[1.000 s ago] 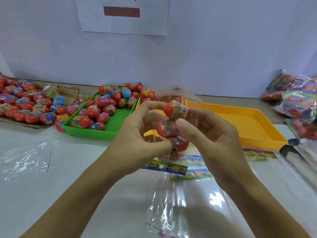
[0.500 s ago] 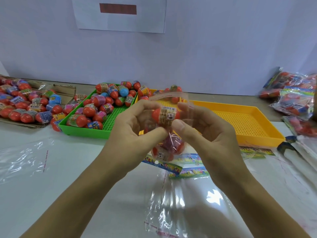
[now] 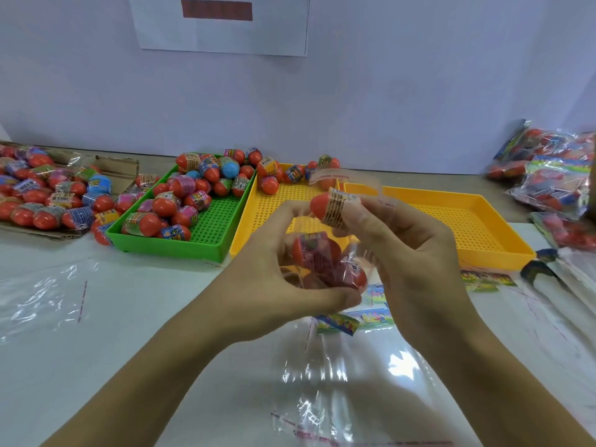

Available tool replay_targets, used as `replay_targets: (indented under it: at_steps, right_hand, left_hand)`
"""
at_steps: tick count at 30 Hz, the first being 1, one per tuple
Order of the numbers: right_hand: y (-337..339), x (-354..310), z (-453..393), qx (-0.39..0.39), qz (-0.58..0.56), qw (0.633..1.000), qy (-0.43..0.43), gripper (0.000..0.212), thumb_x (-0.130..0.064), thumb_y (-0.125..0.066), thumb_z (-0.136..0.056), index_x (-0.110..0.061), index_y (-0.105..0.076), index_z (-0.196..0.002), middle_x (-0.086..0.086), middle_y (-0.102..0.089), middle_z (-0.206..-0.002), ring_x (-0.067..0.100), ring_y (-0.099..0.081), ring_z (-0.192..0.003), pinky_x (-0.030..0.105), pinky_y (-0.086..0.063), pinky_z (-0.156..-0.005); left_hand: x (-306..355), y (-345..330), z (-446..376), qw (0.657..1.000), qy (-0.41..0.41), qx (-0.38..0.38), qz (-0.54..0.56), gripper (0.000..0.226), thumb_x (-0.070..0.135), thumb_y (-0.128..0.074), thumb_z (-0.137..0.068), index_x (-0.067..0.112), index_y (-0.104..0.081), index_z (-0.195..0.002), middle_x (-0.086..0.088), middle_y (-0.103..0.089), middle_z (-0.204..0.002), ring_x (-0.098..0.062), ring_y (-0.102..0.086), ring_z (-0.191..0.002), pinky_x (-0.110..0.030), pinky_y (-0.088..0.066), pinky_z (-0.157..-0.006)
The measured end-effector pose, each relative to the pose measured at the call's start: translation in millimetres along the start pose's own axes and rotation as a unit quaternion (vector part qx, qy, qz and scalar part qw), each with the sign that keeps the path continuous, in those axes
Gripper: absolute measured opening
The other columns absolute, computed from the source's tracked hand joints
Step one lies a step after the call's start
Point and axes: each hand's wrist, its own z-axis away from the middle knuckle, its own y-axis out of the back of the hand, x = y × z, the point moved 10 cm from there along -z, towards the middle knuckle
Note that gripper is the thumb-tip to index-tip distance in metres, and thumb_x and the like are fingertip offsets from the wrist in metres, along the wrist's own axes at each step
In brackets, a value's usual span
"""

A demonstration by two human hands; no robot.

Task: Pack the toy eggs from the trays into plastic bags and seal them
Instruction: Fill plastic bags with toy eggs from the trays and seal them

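Since half a second ago, the toy egg (image 3: 332,206) has tipped sideways atop the right hand (image 3: 409,262) fingertips, pinched there. Below it, the left hand (image 3: 274,279) clasps the plastic bag (image 3: 329,266) holding several eggs, unsealed. Beyond both, green tray (image 3: 206,245) remains well stocked.

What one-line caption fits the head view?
Both hands push a toy egg into a plastic bag before trays.

Eggs (image 3: 180,201) fill left tray (image 3: 206,243); right tray (image 3: 464,227) seemingly bare.

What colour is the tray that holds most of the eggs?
Green tray, with a perforated floor; the head view shows it.
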Motion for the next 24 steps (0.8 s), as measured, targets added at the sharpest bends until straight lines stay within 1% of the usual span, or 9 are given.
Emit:
replay_targets:
  at_steps: [2, 5, 8, 11, 13, 17, 18, 22, 24]
  right_hand:
    - [0.1, -2.5, 0.0, 0.001, 0.000, 1.000, 0.006, 0.022, -0.036, -0.075, -0.070, -0.019, -0.079, -0.084, 0.000, -0.075, -0.080, 0.011, -0.068, -0.074, 0.023, -0.053, -0.064]
    - [-0.1, -7.0, 0.3, -0.003, 0.010, 1.000, 0.020, 0.016, -0.031, -0.079, -0.076, -0.019, -0.079, -0.086, -0.001, -0.075, -0.081, 0.010, -0.068, -0.076, 0.022, -0.053, -0.065]
    - [-5.1, -7.7, 3.3, -0.021, 0.035, 0.999, 0.022, 0.012, -0.025, -0.076, -0.080, -0.018, -0.078, -0.089, 0.002, -0.075, -0.084, 0.014, -0.071, -0.080, 0.024, -0.055, -0.067]
    - [-9.6, -6.9, 6.1, -0.034, 0.039, 0.998, 0.020, 0.017, -0.025, -0.075, -0.078, -0.013, -0.076, -0.091, 0.007, -0.075, -0.086, 0.019, -0.073, -0.082, 0.029, -0.059, -0.068]
    - [-9.9, -7.4, 6.1, -0.033, 0.033, 0.999, 0.019, 0.022, -0.028, -0.075, -0.077, -0.013, -0.076, -0.092, 0.008, -0.075, -0.086, 0.019, -0.073, -0.082, 0.029, -0.059, -0.069]
    - [-9.7, -8.8, 4.7, -0.036, 0.032, 0.999, 0.024, 0.016, -0.023, -0.074, -0.079, -0.014, -0.076, -0.092, 0.001, -0.074, -0.081, 0.013, -0.070, -0.074, 0.023, -0.055, -0.065]
    - [-9.8, -9.4, 4.5, -0.038, 0.033, 0.998, 0.028, 0.015, -0.023, -0.074, -0.080, -0.014, -0.076, -0.092, -0.001, -0.073, -0.080, 0.012, -0.069, -0.071, 0.023, -0.055, -0.064]
    - [-7.5, -7.8, 4.2, -0.037, 0.044, 0.998, 0.024, 0.016, -0.024, -0.075, -0.079, -0.013, -0.076, -0.090, 0.005, -0.074, -0.082, 0.014, -0.069, -0.073, 0.027, -0.056, -0.067]
    - [-6.2, -6.7, 3.8, -0.031, 0.045, 0.998, 0.019, 0.017, -0.025, -0.075, -0.077, -0.014, -0.076, -0.089, 0.006, -0.073, -0.081, 0.012, -0.067, -0.069, 0.025, -0.055, -0.066]
  left_hand:
    - [0.8, -4.3, 1.2, 0.999, 0.000, -0.027, -0.022, 0.085, 0.009, -0.091, -0.067, 0.039, -0.044, -0.131, -0.004, -0.075, -0.100, -0.022, -0.075, -0.090, -0.036, -0.059, -0.087]
    - [1.9, -1.6, 1.3, 0.999, 0.001, -0.026, -0.042, 0.084, 0.008, -0.086, -0.070, 0.037, -0.041, -0.135, -0.008, -0.073, -0.100, -0.026, -0.072, -0.094, -0.043, -0.058, -0.090]
    - [7.5, -2.7, 1.8, 0.998, -0.025, -0.012, -0.062, 0.075, -0.002, -0.080, -0.072, 0.032, -0.045, -0.129, -0.006, -0.072, -0.094, -0.025, -0.073, -0.086, -0.035, -0.061, -0.079]
    - [9.4, -2.4, 1.8, 0.998, -0.036, 0.013, -0.044, 0.073, -0.007, -0.071, -0.068, 0.028, -0.044, -0.126, -0.013, -0.068, -0.086, -0.041, -0.068, -0.076, -0.055, -0.058, -0.064]
    - [9.4, -1.5, 1.7, 0.999, -0.036, 0.012, -0.030, 0.071, -0.007, -0.070, -0.071, 0.028, -0.042, -0.126, -0.017, -0.067, -0.086, -0.048, -0.066, -0.077, -0.060, -0.056, -0.063]
    - [8.7, -2.2, 2.3, 0.999, -0.039, -0.010, -0.032, 0.077, 0.000, -0.082, -0.072, 0.032, -0.041, -0.129, -0.005, -0.073, -0.096, -0.025, -0.074, -0.084, -0.039, -0.062, -0.074]
    - [7.7, -1.5, 1.7, 0.999, -0.037, -0.004, -0.025, 0.077, 0.006, -0.085, -0.070, 0.032, -0.042, -0.128, -0.004, -0.073, -0.099, -0.023, -0.074, -0.088, -0.038, -0.062, -0.077]
    - [3.6, 2.3, -1.4, 0.999, -0.026, 0.027, -0.005, 0.064, 0.028, -0.086, -0.072, 0.034, -0.050, -0.124, -0.002, -0.076, -0.101, -0.024, -0.074, -0.095, -0.048, -0.059, -0.086]
    - [5.3, 5.3, -1.7, 0.998, -0.038, 0.039, -0.010, 0.059, 0.025, -0.085, -0.070, 0.032, -0.052, -0.118, -0.001, -0.077, -0.095, -0.022, -0.075, -0.090, -0.046, -0.060, -0.083]
